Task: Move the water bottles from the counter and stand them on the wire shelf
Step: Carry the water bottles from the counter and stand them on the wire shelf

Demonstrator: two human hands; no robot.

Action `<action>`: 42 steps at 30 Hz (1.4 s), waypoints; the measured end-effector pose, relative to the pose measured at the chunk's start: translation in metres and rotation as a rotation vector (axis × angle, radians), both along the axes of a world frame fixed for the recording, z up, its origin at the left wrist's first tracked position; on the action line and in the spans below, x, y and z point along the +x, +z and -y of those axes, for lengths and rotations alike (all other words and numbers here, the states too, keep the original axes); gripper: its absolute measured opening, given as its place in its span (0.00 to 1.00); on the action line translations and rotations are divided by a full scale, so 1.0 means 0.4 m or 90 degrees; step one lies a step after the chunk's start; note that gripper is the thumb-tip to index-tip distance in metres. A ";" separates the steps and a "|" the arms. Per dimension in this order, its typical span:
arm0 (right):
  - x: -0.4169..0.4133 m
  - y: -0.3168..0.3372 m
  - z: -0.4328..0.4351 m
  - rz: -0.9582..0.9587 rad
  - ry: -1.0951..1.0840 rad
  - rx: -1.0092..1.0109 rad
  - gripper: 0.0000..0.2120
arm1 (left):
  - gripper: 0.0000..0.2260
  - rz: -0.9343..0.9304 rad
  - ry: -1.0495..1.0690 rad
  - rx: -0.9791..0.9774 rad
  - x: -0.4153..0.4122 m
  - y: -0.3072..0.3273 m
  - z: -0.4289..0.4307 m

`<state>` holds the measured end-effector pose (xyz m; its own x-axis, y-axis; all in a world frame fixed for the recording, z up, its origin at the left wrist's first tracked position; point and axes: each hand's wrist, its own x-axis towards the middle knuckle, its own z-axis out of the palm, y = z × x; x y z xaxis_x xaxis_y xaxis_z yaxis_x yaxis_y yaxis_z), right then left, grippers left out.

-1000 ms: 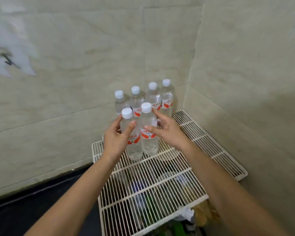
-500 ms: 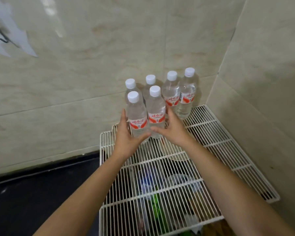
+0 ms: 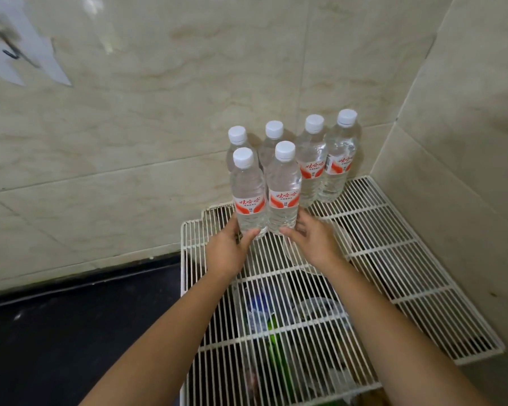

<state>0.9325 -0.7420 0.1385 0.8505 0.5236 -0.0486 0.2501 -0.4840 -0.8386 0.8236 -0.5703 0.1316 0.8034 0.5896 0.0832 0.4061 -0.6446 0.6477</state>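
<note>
**Two more bottles down in the corner**

Beige tiled walls [image 3: 159, 136] meet in a corner ahead of you, and a dark counter [image 3: 56, 332] runs off to the left. Filling the corner is the white wire shelf [image 3: 408, 259], with blurred clutter visible through its bars below.

Six water bottles stand upright at the shelf's back. Four form the rear row [image 3: 311, 159] against the wall; two sit in front, side by side and touching. No bottles show on the visible strip of counter.

Your left hand [image 3: 226, 250] curls loosely around the base of the front left bottle [image 3: 248, 197], thumb across the front near its foot. Your right hand [image 3: 314, 241] is half open beside the base of the front right bottle [image 3: 283, 191], fingers touching or almost touching; I can't tell which. Neither hand is squeezing hard.

These look full, so expect real weight for the size. The clear plastic walls are thin and ribbed and will likely dent under a hard squeeze. Smooth sides and a glossy label could slip. The best hold is around the body near the red label [image 3: 250, 205], where the ribs give purchase. On wire bars the narrow foot can rock, so steady each base before you let go.
</note>
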 end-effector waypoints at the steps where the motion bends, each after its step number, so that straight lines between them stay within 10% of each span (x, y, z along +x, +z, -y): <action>1: -0.002 -0.002 0.000 0.014 -0.002 -0.013 0.25 | 0.22 -0.010 0.001 -0.005 0.003 0.003 -0.002; 11: -0.045 0.013 -0.011 0.024 -0.011 -0.026 0.33 | 0.28 -0.006 -0.005 -0.110 -0.025 0.073 0.051; 18: -0.215 0.018 -0.054 0.387 -0.016 0.109 0.17 | 0.29 0.004 0.110 0.254 -0.292 0.099 0.036; 25: -0.400 0.036 -0.274 0.483 0.212 0.025 0.30 | 0.32 -0.068 0.350 0.304 -0.631 0.123 -0.062; 42: -1.633 0.042 -0.808 0.476 0.559 0.103 0.35 | 0.33 -0.210 0.603 0.361 -1.902 0.220 -0.316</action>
<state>0.2793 -0.4189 0.1552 -0.0188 0.9013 0.4327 0.9045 0.1998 -0.3768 0.0626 -0.4441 0.2195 0.0901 0.9132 0.3975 0.9787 -0.1550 0.1343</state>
